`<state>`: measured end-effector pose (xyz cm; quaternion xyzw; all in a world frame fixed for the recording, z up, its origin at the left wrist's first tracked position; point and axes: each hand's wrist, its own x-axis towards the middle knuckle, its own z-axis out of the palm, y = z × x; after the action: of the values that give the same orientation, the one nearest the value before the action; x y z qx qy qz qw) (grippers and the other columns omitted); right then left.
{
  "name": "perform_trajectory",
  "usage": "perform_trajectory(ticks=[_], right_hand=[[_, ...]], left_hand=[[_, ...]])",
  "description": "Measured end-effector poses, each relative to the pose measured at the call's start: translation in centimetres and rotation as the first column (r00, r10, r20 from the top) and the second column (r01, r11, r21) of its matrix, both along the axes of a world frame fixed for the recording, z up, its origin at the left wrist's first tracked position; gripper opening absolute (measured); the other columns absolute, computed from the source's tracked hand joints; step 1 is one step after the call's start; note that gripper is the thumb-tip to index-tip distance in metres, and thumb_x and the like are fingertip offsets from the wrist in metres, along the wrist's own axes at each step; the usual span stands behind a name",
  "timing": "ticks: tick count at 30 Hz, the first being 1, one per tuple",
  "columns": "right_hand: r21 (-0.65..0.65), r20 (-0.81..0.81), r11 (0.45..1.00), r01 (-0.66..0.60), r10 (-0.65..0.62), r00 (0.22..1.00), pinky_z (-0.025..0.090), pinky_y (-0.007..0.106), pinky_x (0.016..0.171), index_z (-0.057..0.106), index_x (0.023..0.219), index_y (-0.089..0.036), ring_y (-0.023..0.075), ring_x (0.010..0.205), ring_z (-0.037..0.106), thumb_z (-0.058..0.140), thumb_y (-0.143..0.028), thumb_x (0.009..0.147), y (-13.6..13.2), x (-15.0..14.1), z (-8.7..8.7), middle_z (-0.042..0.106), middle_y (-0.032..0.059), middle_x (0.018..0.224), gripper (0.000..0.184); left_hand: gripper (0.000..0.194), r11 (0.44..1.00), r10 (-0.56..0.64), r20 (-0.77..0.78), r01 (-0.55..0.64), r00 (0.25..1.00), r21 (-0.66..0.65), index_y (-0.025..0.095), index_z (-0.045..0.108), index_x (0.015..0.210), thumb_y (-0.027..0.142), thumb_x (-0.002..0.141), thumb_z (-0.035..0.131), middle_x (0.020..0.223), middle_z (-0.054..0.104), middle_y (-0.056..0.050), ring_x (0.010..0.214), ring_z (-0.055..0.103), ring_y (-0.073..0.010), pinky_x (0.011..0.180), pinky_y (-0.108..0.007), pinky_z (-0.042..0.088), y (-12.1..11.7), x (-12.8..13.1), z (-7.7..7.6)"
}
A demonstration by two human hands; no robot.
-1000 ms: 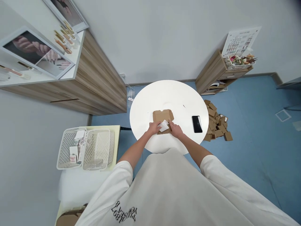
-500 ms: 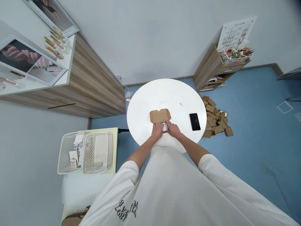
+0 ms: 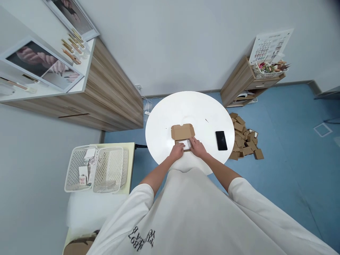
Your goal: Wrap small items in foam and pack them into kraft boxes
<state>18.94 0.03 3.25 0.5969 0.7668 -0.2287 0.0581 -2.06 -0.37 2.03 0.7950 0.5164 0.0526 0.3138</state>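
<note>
A small brown cardboard box lies on the round white table (image 3: 170, 109), its lid (image 3: 182, 132) folded back away from me. Inside the box is a flat white item (image 3: 186, 144), partly covered by my fingers; I cannot make out its kind. My left hand (image 3: 177, 151) grips the box at its left side, with the fingertips reaching over the white item. On the opposite side, my right hand (image 3: 198, 147) holds the right edge, its fingers pointing toward the lid.
To the right on the table rests a black phone or tablet (image 3: 221, 140). Many small cardboard boxes (image 3: 245, 138) are heaped on the blue floor. At left, white baskets (image 3: 108, 170) stand on a side table. A wooden cabinet (image 3: 114, 92) and a small shelf unit (image 3: 239, 83) flank the wall.
My left hand has shifted left, and its fingers have drawn apart from my right hand, so more of the white item shows. The lid still lies folded back.
</note>
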Motion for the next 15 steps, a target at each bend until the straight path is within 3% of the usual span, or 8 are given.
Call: perform_trajectory(ticks=[2,3,5,7,8,10,13,15], right_hand=[[0.029,-0.097,0.985,0.171,-0.168,0.981,0.042,0.042,0.105,0.016,0.162,-0.019,0.0306,0.136,0.043,0.047,-0.033,0.097,0.4,0.4,0.0,0.027,0.0156,0.164,0.073],[0.010,-0.157,0.960,0.279,-0.274,0.949,0.043,0.041,0.106,0.018,0.162,-0.017,0.0296,0.136,0.044,0.045,-0.034,0.098,0.9,0.6,-0.1,0.030,0.0164,0.163,0.072],[-0.110,-0.260,0.875,0.471,-0.483,0.836,0.046,0.038,0.103,0.019,0.162,-0.015,0.0272,0.131,0.051,0.045,-0.038,0.097,2.1,0.9,-0.2,0.036,0.0181,0.159,0.073],[-0.275,-0.321,0.778,0.565,-0.628,0.709,0.049,0.036,0.099,0.021,0.161,-0.015,0.0252,0.122,0.059,0.047,-0.041,0.095,3.4,0.9,-0.3,0.045,0.0183,0.153,0.076],[-0.328,-0.349,0.745,0.581,-0.667,0.659,0.050,0.035,0.097,0.024,0.160,-0.016,0.0249,0.119,0.060,0.049,-0.042,0.093,4.1,0.9,-0.3,0.048,0.0180,0.150,0.077],[-0.390,-0.398,0.716,0.579,-0.698,0.595,0.050,0.035,0.096,0.035,0.155,-0.017,0.0252,0.116,0.061,0.054,-0.043,0.089,5.0,0.6,-0.2,0.053,0.0164,0.146,0.074],[-0.433,-0.482,0.737,0.518,-0.675,0.558,0.050,0.034,0.095,0.054,0.140,-0.020,0.0242,0.114,0.061,0.057,-0.041,0.086,5.6,0.1,-0.1,0.059,0.0114,0.140,0.058],[-0.452,-0.511,0.732,0.510,-0.681,0.525,0.050,0.033,0.095,0.059,0.133,-0.021,0.0230,0.116,0.060,0.058,-0.040,0.085,5.6,-0.2,0.1,0.060,0.0096,0.139,0.052]], left_hand=[[0.037,0.970,0.239,0.044,-0.240,0.970,0.029,0.023,0.061,0.123,0.012,0.093,0.043,0.126,0.064,-0.009,0.120,0.058,-0.0230,0.104,-0.039,0.046,0.8,-0.7,0.0],[0.036,0.927,0.373,0.048,-0.375,0.926,0.030,0.023,0.059,0.124,0.013,0.094,0.043,0.124,0.064,-0.010,0.120,0.058,-0.0237,0.103,-0.040,0.047,1.4,-1.1,0.1],[0.039,0.800,0.601,0.046,-0.600,0.798,-0.021,0.023,0.053,0.131,0.017,0.094,0.045,0.131,0.060,-0.012,0.123,0.057,-0.0242,0.101,-0.040,0.047,2.9,-1.8,0.1],[0.045,0.670,0.737,0.044,-0.721,0.674,-0.179,0.022,0.044,0.140,0.027,0.095,0.048,0.141,0.055,-0.015,0.122,0.058,-0.0238,0.096,-0.037,0.050,4.4,-2.3,0.1],[0.051,0.610,0.778,0.036,-0.742,0.627,-0.277,0.021,0.040,0.144,0.032,0.095,0.051,0.142,0.055,-0.016,0.121,0.060,-0.0240,0.093,-0.036,0.051,5.1,-2.5,0.0],[0.060,0.562,0.793,0.020,-0.720,0.609,-0.407,0.020,0.038,0.147,0.037,0.092,0.055,0.139,0.059,-0.015,0.118,0.063,-0.0243,0.089,-0.034,0.051,6.1,-2.6,-0.1],[0.050,0.579,0.760,0.049,-0.641,0.648,-0.503,0.022,0.053,0.136,0.033,0.087,0.057,0.129,0.068,-0.009,0.111,0.065,-0.0242,0.089,-0.034,0.050,6.7,-2.2,-0.1],[0.039,0.571,0.772,0.110,-0.608,0.625,-0.552,0.023,0.061,0.123,0.027,0.084,0.057,0.126,0.069,-0.007,0.109,0.065,-0.0233,0.090,-0.034,0.050,6.7,-1.9,-0.1]])
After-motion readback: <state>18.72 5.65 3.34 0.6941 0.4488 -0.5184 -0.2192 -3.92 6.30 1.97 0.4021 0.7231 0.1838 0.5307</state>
